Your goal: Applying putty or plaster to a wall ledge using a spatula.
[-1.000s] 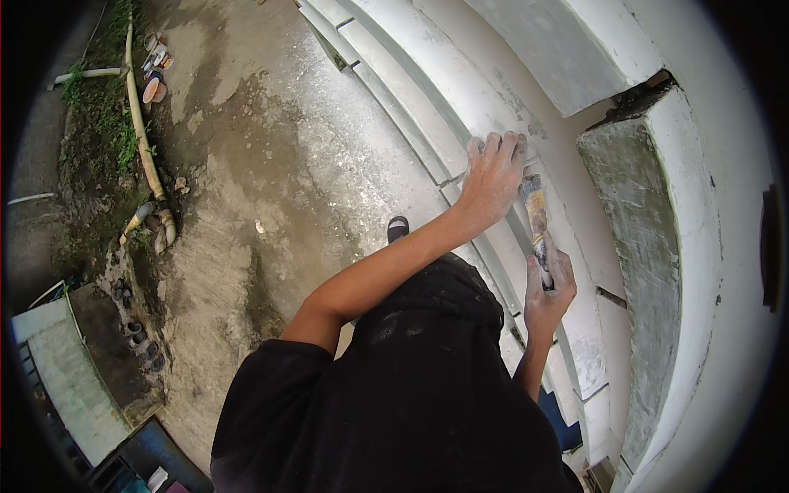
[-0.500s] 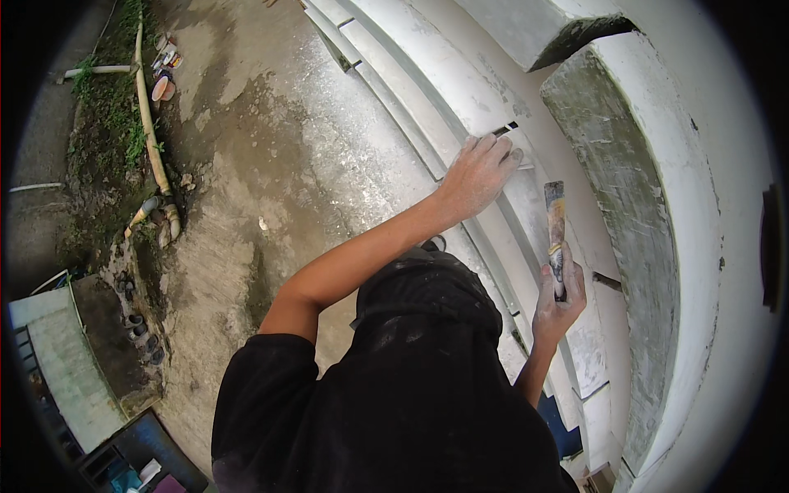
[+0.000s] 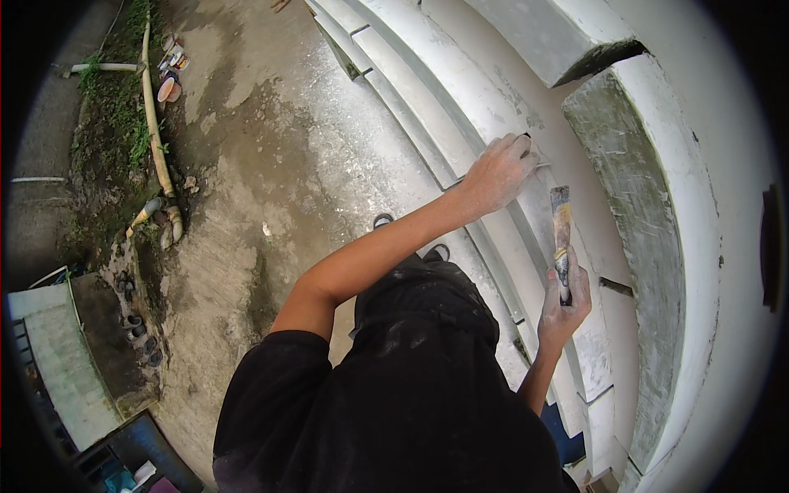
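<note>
My left hand (image 3: 499, 174), dusted white, rests on the white stepped ledge (image 3: 468, 99) with fingers curled. A thin grey piece (image 3: 541, 165) shows beside its fingertips; I cannot tell what they grip. Lower right, my right hand (image 3: 564, 304) is closed round the handle of a scraper (image 3: 561, 214), its flat, stained blade pointing up, a short way right of my left hand. Dark gaps (image 3: 615, 286) cut across the white surface beside it.
A rough grey-green concrete block (image 3: 629, 172) runs along the right. At left lie a stained concrete path (image 3: 222, 189), long pipes (image 3: 156, 140), weeds, buckets (image 3: 168, 89) and several shoes (image 3: 138, 330). My feet (image 3: 437, 252) show below the ledge.
My right hand and the scraper have moved rightward, away from my left hand. My left hand has slid a little down along the ledge, uncovering a dark slot above its fingers.
</note>
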A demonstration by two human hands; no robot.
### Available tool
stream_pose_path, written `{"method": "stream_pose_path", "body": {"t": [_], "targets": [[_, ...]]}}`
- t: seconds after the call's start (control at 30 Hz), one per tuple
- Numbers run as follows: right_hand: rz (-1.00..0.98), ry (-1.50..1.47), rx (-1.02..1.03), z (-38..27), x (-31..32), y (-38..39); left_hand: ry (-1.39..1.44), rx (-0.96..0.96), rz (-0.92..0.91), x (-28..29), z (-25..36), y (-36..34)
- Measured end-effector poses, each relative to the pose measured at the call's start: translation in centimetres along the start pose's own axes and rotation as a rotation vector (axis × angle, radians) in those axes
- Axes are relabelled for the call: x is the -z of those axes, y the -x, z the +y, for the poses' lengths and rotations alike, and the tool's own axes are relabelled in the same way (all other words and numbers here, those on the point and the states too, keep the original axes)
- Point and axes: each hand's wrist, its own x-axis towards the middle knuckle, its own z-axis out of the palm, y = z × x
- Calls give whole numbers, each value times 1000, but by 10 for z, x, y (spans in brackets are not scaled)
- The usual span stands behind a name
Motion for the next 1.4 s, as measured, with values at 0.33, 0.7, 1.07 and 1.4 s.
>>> {"method": "stream_pose_path", "body": {"t": [0.33,0.7,1.07,1.4], "targets": [[153,75,-12,-47,-72,-13,-241,-172,-129,79,-141,-43],[-117,262,-378,-126,-173,-42,315,-136,-68,105,-198,-44],[201,95,-316,-97,-144,-66,1913,929,-210,115,-168,-19],[-27,138,-126,-77,-131,-102,1068,548,-136,50,-124,-6]]}}
